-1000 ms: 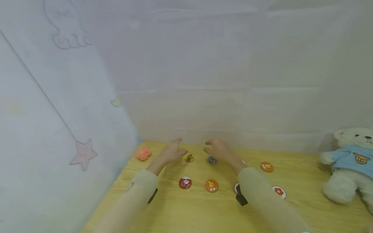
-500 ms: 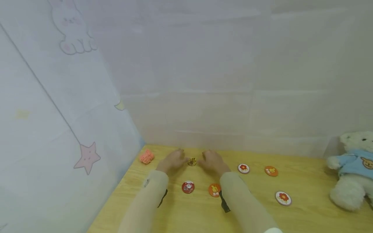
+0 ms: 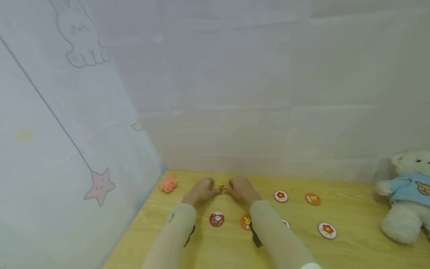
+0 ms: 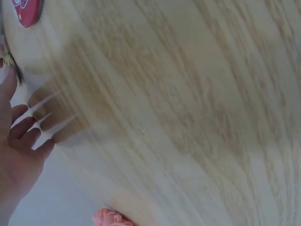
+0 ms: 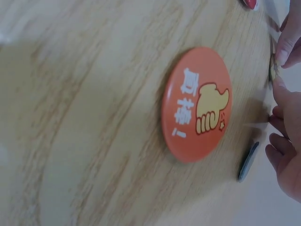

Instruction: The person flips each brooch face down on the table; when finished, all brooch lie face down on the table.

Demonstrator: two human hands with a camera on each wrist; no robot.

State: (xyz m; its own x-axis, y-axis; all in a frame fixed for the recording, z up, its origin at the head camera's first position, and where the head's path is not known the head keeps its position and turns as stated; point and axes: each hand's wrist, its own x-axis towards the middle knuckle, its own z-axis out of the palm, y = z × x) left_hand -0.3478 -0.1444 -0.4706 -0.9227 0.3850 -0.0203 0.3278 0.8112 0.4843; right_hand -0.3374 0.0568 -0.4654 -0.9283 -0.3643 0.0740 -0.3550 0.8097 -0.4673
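A small yellow round badge with dark marks is between my two hands near the back of the table. My left hand pinches its left edge, the thumb lying against it in the right wrist view. At the right edge, my right hand pinches it with the thumb, the other fingers curled. Much of the badge is covered by the hands. A grey-blue badge lies below the right hand in the right wrist view; in the head view that hand hides it.
Nearer me lie a red badge and an orange thumbs-up badge. Two flower badges and another orange badge lie to the right. Pink yarn sits at the back left corner, a teddy bear far right.
My right hand has moved left, from over the grey-blue badge to the yellow badge. Both hands have come down and closed in on its edges.
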